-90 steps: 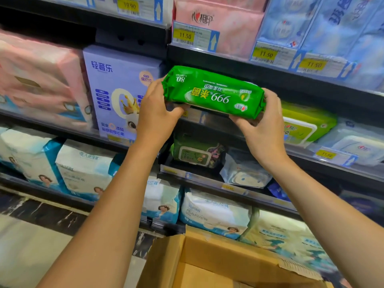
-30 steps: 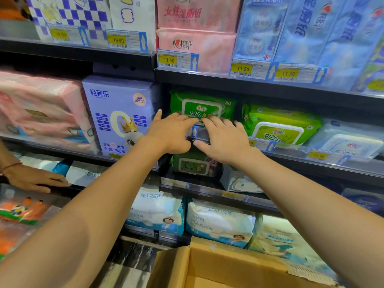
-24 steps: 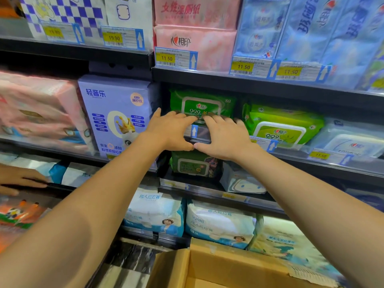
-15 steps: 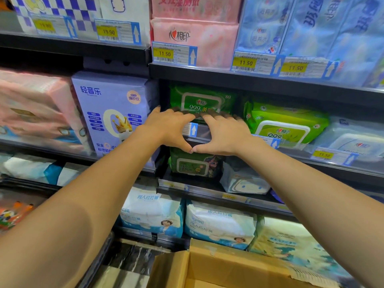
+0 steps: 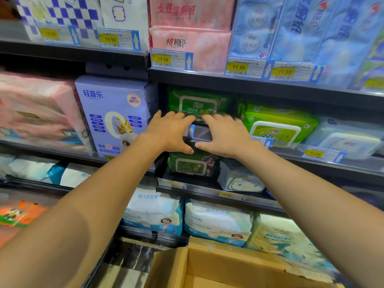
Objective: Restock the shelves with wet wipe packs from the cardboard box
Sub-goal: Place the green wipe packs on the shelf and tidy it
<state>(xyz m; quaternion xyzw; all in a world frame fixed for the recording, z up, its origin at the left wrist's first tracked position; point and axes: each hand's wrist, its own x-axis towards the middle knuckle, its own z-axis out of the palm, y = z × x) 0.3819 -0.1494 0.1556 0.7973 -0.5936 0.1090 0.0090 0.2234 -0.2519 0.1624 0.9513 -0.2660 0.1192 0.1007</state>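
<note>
Both hands reach to the middle shelf at 12 o'clock. The left hand and the right hand lie side by side, thumbs almost meeting below. Their fingers are stretched flat against the lower front of the dark green wet wipe pack. Each grip is spread and curls round nothing. The fingertips are blurred, so how hard they press cannot be told.

The pack stands upright at the left end of its bay, label facing out. Its top edge sits close under the upper shelf, with only a thin dark gap. At its 9 o'clock, just past the bay's wall, stands a purple box. At its 3 o'clock a light green pack leans back, and a narrow dark gap separates the 2 packs. The shelf's front rail, with its price tags, runs under the palms.

The cardboard box is open at 6 o'clock. Its far rim is near the bottom shelf's white packs.
</note>
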